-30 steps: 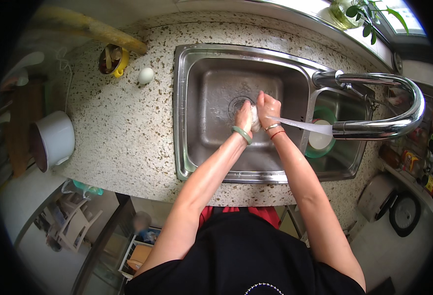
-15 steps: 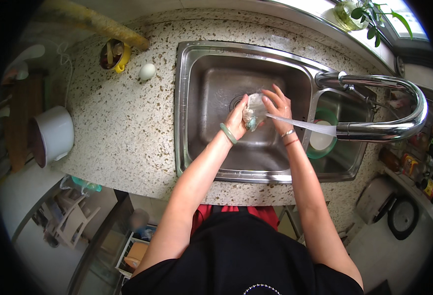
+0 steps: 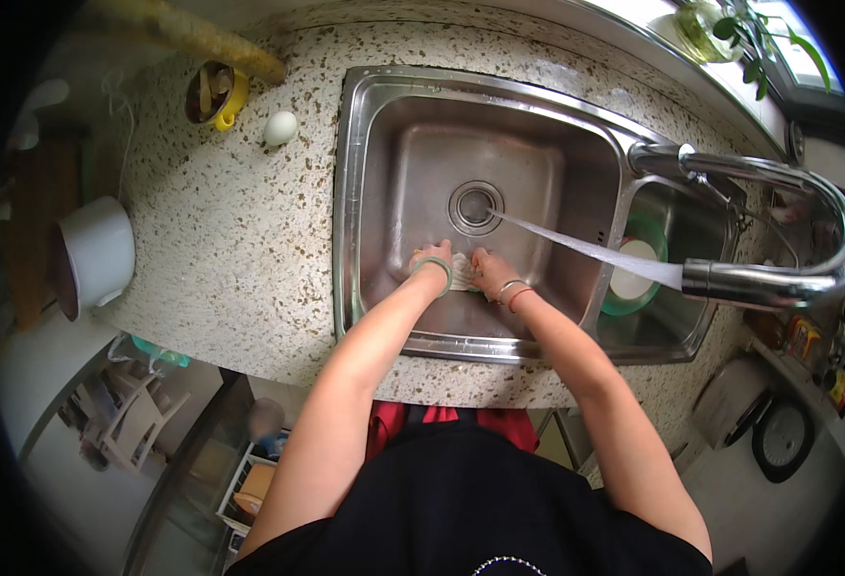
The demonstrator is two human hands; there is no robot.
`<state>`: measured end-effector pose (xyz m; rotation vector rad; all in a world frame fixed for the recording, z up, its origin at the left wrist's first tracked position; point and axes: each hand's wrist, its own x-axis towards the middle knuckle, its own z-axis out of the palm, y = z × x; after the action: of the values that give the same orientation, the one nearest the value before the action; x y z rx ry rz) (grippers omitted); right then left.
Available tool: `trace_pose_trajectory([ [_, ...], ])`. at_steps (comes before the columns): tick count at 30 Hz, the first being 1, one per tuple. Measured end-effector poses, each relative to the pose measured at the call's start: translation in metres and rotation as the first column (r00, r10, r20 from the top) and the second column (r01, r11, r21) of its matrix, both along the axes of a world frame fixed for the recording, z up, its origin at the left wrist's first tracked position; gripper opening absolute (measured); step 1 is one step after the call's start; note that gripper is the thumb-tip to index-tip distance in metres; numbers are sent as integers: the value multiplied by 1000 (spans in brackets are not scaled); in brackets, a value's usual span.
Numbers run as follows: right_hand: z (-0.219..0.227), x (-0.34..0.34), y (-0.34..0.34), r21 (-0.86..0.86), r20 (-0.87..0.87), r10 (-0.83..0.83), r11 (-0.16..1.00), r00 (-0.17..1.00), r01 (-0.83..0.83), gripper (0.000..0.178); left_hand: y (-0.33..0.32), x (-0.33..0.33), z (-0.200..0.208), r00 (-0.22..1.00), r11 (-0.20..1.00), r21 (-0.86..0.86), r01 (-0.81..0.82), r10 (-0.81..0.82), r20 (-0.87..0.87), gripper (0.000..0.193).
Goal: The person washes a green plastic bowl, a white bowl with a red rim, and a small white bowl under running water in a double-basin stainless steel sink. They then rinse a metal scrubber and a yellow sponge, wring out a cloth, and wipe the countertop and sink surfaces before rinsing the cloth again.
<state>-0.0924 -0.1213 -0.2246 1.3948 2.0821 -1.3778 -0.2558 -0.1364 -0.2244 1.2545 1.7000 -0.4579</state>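
Cloth (image 3: 462,274) held by left hand (image 3: 430,259) and right hand (image 3: 490,273) in sink (image 3: 424,178); illegibly labelled yellow package (image 3: 804,338) far right

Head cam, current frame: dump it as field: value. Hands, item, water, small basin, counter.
left hand: at the left side of the item, wrist wearing a green bangle
right hand: at the item's right side
item: pale, ridged, partly covered; kind unclear
water: running from the tap toward the drain, clear of both hands
small basin: green bowl with something white in it
counter: white egg-shaped object, yellow cup
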Motion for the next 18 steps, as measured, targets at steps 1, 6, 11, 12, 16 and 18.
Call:
trace_pose_trajectory([
  [1, -7, 0, 4, 86, -20, -51, 995, 998, 53, 30, 5, 0, 2, 999, 999, 15, -29, 29, -18, 44],
  [6, -11, 7, 72, 253, -203, -434, 843, 878, 475, 8, 52, -15, -14, 919, 787, 493, -371, 236, 315, 36],
  [11, 19, 37, 138, 571, -392, -432, 578, 812, 583, 23, 139, 18, 7, 830, 585, 624, -518, 168, 532, 30],
  [12, 9, 40, 144, 541, -383, -512, 551, 769, 636, 28, 155, 28, 8, 823, 584, 624, -519, 144, 550, 28],
  [16, -19, 1, 132, 761, -94, -331, 585, 939, 282, 44, 181, 33, -7, 999, 794, 608, 35, -31, -16, 28],
  [18, -35, -29, 127, 695, -270, -298, 597, 916, 400, 46, 176, 10, 3, 991, 872, 474, 123, -83, -104, 28],
])
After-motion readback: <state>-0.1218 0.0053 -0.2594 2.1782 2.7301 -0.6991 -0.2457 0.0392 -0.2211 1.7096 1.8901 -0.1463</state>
